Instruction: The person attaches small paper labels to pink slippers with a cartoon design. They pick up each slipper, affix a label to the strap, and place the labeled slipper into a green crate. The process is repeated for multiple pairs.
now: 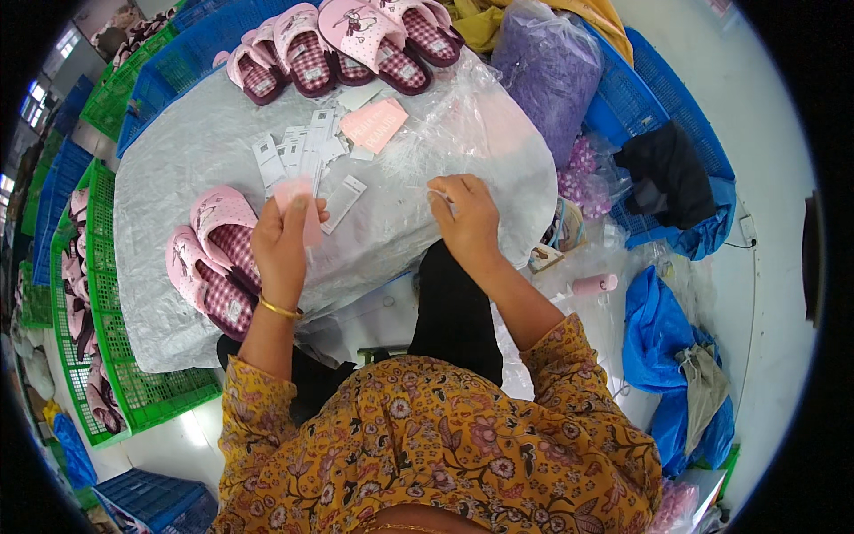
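My left hand [280, 249] pinches a pink card tag [313, 227] between thumb and fingers, above the table. Fingertips pressed together, my right hand [469, 222] is raised to the right of it; a thin pale bit shows at the fingers, too small to name. Just left of my left hand lies a pair of pink slippers [213, 214] with checked insoles. Beyond the left hand is a loose pile of white printed tags [307, 142], with one white tag [345, 203] lying apart from it. Pink cards [374, 125] rest to the right of the pile.
More pink slippers [307, 62] stand in a row along the far edge of the plastic-covered table [169, 160]. Green crates [133, 356] with slippers flank the left side. To the right are a blue basket [632, 98], a purple bagged bundle [547, 71] and a black cloth [667, 173].
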A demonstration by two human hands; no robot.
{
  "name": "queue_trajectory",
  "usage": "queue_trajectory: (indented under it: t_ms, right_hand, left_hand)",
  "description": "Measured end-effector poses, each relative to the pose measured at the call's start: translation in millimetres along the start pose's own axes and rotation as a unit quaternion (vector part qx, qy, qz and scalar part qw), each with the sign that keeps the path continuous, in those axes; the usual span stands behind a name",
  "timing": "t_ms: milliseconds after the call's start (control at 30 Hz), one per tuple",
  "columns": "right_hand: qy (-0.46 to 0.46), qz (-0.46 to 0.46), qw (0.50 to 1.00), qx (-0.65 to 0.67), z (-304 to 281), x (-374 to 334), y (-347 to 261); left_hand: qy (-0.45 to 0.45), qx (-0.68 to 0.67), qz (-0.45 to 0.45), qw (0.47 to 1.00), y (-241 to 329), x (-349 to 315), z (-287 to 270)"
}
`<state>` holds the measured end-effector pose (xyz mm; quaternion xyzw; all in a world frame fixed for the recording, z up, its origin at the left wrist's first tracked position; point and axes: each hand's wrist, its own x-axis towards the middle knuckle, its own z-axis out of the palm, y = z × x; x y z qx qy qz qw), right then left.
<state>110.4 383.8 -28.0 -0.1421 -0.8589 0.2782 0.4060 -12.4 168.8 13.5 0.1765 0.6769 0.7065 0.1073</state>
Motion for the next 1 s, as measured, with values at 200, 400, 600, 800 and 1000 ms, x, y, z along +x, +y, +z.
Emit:
queue_trajectory:
  t_ms: [200,400,600,800,1000]
  right_hand:
    - [-0.083,-0.118,0.987,-0.067,8.1,18.3,13.4]
    - [-0.121,-0.151,0.973,-0.123,26.8,25.2,31.8]
    - [-0.091,-0.113,0.986,-0.082,26.6,10.1,37.7]
    - [-0.134,-0.074,0.983,-0.100,24.2,14.6,30.2]
    - [-0.202,0.038,0.978,-0.044,23.4,19.2,29.5]
  left_hand:
    - [-0.118,-0.012,-0.061,0.991,3.2,64.7,42.8]
    - [-0.273,-0.047,-0.101,0.956,-8.4,106.0,110.1]
    - [-0.379,-0.031,-0.175,0.908,-24.1,119.3,154.5]
    - [-0.413,-0.004,-0.212,0.886,-28.7,132.9,159.0]
    - [-0.424,-0.008,-0.246,0.872,-25.4,142.1,154.9]
